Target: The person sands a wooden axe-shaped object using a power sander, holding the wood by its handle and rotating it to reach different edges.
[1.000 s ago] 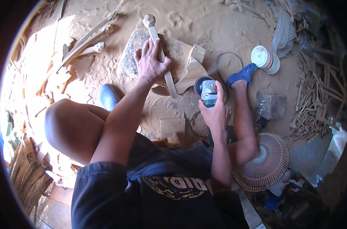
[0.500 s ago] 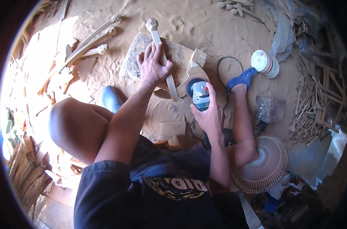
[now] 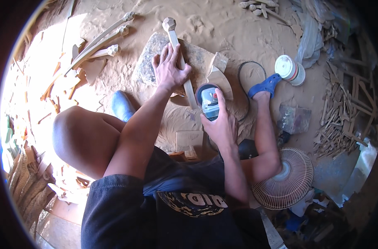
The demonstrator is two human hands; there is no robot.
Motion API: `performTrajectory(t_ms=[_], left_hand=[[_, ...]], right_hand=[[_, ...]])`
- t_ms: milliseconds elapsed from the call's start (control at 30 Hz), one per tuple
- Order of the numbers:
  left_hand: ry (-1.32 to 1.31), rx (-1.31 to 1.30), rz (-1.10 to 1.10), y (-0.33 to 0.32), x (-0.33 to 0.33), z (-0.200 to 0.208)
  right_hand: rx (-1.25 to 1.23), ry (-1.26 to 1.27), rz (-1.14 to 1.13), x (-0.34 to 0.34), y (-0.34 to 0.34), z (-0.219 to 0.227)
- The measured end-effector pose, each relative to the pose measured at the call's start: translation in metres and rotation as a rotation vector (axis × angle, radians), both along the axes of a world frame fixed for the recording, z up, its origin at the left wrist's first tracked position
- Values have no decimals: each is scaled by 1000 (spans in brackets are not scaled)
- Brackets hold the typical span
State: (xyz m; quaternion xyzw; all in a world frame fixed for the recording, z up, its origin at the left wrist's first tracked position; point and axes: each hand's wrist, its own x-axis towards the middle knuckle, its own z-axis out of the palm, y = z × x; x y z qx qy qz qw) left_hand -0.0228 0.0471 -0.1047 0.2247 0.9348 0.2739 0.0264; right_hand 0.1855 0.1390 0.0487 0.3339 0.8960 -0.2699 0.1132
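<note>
At the centre, the right hand has its fingers wrapped around a handheld disc sander, index finger extended along the housing. The disc sits just beside the lower end of the knobbed wooden stick, which lies at upper centre, tilted, across a stone block. The left hand rests on the stick's shaft, fingers extended and slightly parted, not wrapped around it. A wire-grilled fan stands at lower right; a white lidded tub lies at upper right. Further knobbed sticks lie at upper left.
</note>
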Motion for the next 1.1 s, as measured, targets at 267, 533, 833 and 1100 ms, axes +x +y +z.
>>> performTrajectory(t_ms=[267,533,833,1100], left_hand=[[14,-20,-7,-2,1,-2],[19,-28,-20,-2,0,-1],[6,-17,-2,-1,1,-2],[2,-19,3,1,1,2]], right_hand=[[93,-13,0,1,-6,-13],[190,52,-184,-4,25,-13],[26,58,-64,-3,24,0],[-9,-54,-30,-15,3,3]])
